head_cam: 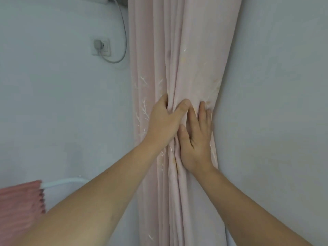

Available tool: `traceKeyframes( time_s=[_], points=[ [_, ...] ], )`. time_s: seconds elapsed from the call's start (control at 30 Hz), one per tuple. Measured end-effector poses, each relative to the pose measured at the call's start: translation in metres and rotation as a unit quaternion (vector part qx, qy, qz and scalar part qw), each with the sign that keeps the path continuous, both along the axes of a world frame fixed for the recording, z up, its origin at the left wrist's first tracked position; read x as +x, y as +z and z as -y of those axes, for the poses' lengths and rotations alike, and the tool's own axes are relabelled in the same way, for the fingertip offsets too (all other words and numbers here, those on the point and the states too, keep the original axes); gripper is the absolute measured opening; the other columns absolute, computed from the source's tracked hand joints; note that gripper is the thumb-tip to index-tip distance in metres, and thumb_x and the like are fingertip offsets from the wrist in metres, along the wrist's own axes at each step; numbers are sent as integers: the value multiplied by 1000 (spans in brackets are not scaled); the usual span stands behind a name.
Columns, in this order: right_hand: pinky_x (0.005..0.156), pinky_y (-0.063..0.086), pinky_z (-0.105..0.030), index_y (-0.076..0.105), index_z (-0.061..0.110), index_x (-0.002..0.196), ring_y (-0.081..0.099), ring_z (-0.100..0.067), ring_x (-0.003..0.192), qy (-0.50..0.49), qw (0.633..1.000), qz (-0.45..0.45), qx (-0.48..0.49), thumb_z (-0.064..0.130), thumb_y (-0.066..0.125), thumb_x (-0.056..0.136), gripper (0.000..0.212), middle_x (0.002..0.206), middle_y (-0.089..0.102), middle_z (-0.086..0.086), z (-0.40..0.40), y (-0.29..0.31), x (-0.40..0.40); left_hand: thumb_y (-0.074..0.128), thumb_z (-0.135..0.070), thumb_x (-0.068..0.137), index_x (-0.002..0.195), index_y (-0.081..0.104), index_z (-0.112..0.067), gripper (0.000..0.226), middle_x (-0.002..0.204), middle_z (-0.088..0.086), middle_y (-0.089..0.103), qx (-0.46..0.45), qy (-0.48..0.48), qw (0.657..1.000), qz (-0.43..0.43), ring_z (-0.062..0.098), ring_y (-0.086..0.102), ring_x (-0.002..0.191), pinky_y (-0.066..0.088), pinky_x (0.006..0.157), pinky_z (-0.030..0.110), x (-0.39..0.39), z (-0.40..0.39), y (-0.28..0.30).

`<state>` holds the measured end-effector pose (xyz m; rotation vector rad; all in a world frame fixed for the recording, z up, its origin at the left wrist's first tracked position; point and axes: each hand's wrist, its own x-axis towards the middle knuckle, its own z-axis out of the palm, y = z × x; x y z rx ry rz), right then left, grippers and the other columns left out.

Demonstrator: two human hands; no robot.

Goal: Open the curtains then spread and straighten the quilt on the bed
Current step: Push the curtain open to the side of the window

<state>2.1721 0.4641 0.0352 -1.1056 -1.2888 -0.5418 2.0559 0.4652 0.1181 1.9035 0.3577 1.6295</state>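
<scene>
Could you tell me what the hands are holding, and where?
The left hand pinches the gathered pink curtain mid-height; the right hand lies flat against its folds.

A pale wall (53,103) is seen, lit softly. A socket plate (101,47) is mounted on it, with a grey cable (124,32) looped beside.

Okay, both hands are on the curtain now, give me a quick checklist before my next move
1. Pale pink pleated fabric curtain gathered into a bundle: ok.
2. Left hand gripping the folds: ok.
3. Right hand pressed flat on the bundle, not gripping: not ok if you mean to pull.
4. Grey cable from the white wall socket clear of the curtain: cannot tell near the top.
5. Tieback or hook: cannot tell.
6. Quilt spread: cannot tell.
</scene>
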Motion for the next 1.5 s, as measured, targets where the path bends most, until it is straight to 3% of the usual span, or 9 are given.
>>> traceKeyframes(
  time_s=[0.17,0.3,0.47,0.7,0.87,1.03,1.17,1.3,1.5],
  points=[
    [132,-3,-44,15,47,164,-12,-16,163,-4,1000,1,-13,60,32,107,62,178,-1,7,-57,11,-3,72,-32,98,106,75,-16,18,95,-6,78,-11,26,999,25,2,74,86,59,77,19,-3,-67,7],
    [132,0,-42,15,47,166,-8,-20,164,32,975,11,-220,61,44,105,69,178,-4,8,-122,59,-2,73,-45,91,91,68,-1,45,85,14,73,-67,117,991,-8,27,72,78,61,75,45,-6,-159,31],
    [130,1,-41,15,43,168,-8,-19,164,18,919,68,-389,60,42,106,69,179,1,-2,-171,98,7,76,-39,90,102,74,-11,31,92,1,75,-97,136,980,-108,25,73,88,63,78,39,-20,-239,42],
    [131,13,-49,22,36,167,-2,-21,164,-141,969,107,-174,63,46,102,75,178,1,-7,-189,45,14,77,-67,76,123,64,-19,69,121,2,65,-26,203,975,-85,20,66,108,57,94,40,-18,-265,20],
    [130,6,-57,15,37,169,-11,-16,163,-115,990,36,-75,71,40,99,81,178,-6,-3,-208,55,4,79,-67,78,166,10,-20,121,171,2,21,-27,136,990,-9,20,26,156,27,126,40,-16,-260,30],
    [132,2,-52,13,35,169,-8,-17,164,-67,997,26,-40,62,32,106,71,179,-2,1,-250,53,-4,63,-60,96,164,20,-19,91,158,-2,47,-47,98,994,-9,15,50,140,37,109,22,-16,-276,31],
    [133,-1,-41,15,35,169,-9,-15,163,0,986,42,-161,59,35,109,67,178,-5,3,-292,72,-11,58,-49,103,109,58,-10,39,101,-1,64,-32,212,976,-48,24,65,99,44,79,29,-29,-330,43],
    [130,-2,-37,8,37,169,-11,-15,163,23,954,58,-294,62,34,109,70,178,-10,6,-311,91,-13,55,-43,105,107,60,-8,35,98,3,62,-45,250,960,-113,25,60,92,41,76,30,-37,-367,59],
    [128,-7,-31,14,27,170,-9,-20,164,-20,957,93,-274,45,36,113,63,178,-5,-2,-277,69,4,52,-47,106,106,53,-12,35,99,2,61,-43,216,969,-111,25,60,92,46,80,34,-22,-345,43]
  ],
)
